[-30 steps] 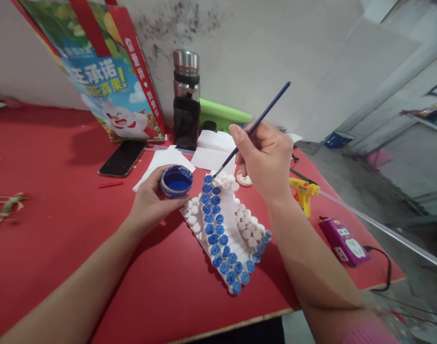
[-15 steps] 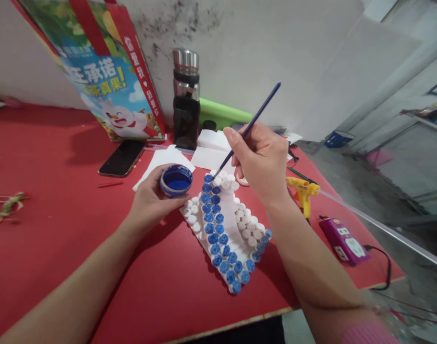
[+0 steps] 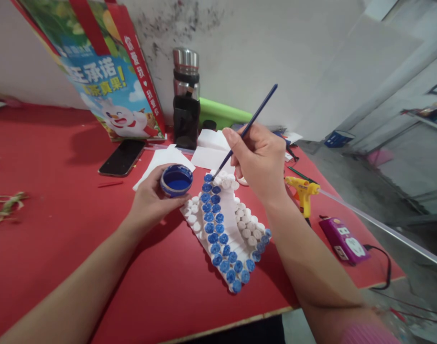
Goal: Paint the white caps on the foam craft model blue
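Between the thumb and fingers of my right hand (image 3: 259,160) is a thin dark blue paintbrush (image 3: 256,114), its bristles touching or very near the top blue roll. My left hand (image 3: 156,196) is wrapped round a small round jar of blue paint (image 3: 176,181), tilted so its inside shows. Below the brush lies a white card piece (image 3: 229,224) covered with rows of rolled paper discs. A double row down the left and along the bottom is blue (image 3: 213,238); the discs at top, left edge and right (image 3: 245,222) are white.
Behind stand a dark bottle (image 3: 186,105) and a colourful bag (image 3: 121,86), with a phone (image 3: 121,157) and white paper (image 3: 211,150) nearby. On the right are a yellow glue gun (image 3: 302,191) and a purple power socket (image 3: 344,241) near the red table's (image 3: 150,286) edge.
The brush's upper end has shifted slightly left and down with my right hand. My left hand, the jar and the card piece look unmoved.
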Tool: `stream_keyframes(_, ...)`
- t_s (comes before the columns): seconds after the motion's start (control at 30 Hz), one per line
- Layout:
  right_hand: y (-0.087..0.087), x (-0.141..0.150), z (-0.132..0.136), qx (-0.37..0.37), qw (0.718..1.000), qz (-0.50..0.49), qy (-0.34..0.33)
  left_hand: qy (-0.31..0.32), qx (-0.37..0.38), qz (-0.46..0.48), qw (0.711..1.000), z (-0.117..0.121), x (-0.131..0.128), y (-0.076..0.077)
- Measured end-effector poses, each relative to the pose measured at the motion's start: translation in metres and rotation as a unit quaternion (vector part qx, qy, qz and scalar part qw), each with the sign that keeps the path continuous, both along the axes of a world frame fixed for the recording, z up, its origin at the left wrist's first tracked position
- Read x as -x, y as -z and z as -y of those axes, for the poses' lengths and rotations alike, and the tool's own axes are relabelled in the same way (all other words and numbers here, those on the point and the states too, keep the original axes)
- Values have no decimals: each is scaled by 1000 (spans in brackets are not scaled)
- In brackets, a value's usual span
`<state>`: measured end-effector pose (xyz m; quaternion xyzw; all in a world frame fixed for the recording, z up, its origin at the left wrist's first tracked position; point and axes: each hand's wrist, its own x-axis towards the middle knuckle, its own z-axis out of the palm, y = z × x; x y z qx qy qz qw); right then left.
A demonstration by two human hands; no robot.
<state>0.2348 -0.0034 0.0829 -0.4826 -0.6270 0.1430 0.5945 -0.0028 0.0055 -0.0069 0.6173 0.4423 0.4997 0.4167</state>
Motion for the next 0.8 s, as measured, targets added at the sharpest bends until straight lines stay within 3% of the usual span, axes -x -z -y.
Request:
stream_keyframes(0.2,-4,-5,2,-21,1000,-11,21,0,2,2,1000,0,0,2)
stream_keyframes(0.8,-2,2,4,19,1000,-5,1,-1,6,-7,1000,2,0,-3)
